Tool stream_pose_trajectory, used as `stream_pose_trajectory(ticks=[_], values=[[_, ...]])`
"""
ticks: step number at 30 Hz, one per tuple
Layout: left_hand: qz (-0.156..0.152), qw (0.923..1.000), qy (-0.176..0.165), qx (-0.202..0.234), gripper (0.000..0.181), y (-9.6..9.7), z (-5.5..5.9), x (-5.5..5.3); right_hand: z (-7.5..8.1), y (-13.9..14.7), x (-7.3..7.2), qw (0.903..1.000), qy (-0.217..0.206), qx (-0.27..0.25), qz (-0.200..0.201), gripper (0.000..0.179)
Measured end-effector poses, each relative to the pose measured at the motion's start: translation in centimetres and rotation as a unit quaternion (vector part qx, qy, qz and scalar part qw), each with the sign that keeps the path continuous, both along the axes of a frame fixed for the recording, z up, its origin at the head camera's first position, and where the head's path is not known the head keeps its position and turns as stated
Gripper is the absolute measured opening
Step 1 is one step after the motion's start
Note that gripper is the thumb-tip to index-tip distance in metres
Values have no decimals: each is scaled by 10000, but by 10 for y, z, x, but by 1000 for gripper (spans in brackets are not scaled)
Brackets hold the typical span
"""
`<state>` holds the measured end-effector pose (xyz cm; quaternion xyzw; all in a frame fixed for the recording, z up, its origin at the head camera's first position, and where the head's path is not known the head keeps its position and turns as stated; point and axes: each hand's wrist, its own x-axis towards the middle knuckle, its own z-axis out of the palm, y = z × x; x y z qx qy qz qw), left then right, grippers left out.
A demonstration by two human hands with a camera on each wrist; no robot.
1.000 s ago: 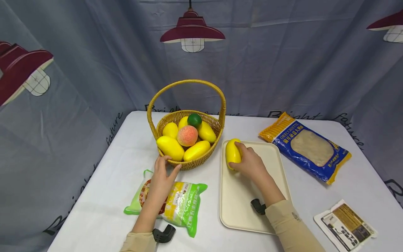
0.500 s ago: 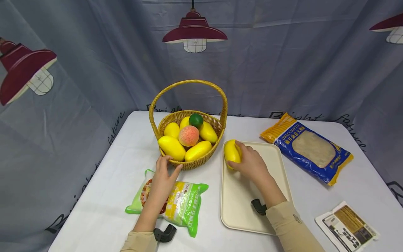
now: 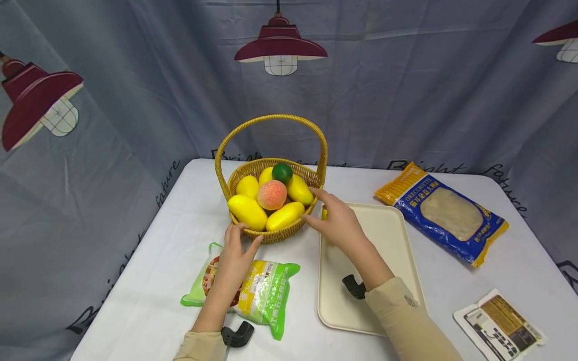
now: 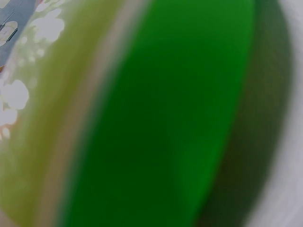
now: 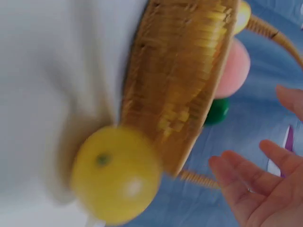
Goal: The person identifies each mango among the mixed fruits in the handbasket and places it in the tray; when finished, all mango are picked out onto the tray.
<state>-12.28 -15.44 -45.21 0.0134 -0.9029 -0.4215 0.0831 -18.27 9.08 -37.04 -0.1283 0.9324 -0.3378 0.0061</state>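
Left hand (image 3: pixel 236 255): grip loosely spread, touching wicker basket (image 3: pixel 276 234) at seven o'clock. Right hand (image 3: pixel 338 223): grip empty, parted, at four. Yellow fruit (image 5: pixel 117 176): on tray (image 3: pixel 393 240).

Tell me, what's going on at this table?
A person's left hand touches the front rim of a wicker basket holding yellow fruits, a peach and a green fruit. The right hand, holding nothing, hovers with fingers apart near the basket's right side. One loose yellow fruit is on the tray, mostly hidden by that hand in the head view.
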Motion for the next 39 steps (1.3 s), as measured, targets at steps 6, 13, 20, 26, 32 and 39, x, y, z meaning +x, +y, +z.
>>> stream_pose_trajectory(ticks=[6, 13, 20, 26, 32, 39], values=[[1, 9999, 75, -73, 54, -1, 0, 0, 4, -45, -1, 9966, 493, -121, 649, 69], [-1, 9999, 143, 4, 49, -2, -1, 0, -5, -89, -6, 9907, 508, -1, 1265, 68], [0, 9999, -115, 97, 55, -1, -1, 1, -13, -106, -9, 9915, 341, 211, 1234, 68], [-40, 9999, 77, 76, 48, -1, 0, 0, -14, -113, -21, 9896, 472, 690, 1172, 69], [-9, 10000, 56, 81, 46, -1, 1, 1, -18, -117, -32, 9872, 488, 892, 1226, 70], [-3, 10000, 73, -34, 48, -1, 0, 1, -24, -121, -37, 9835, 531, 1005, 1404, 70]])
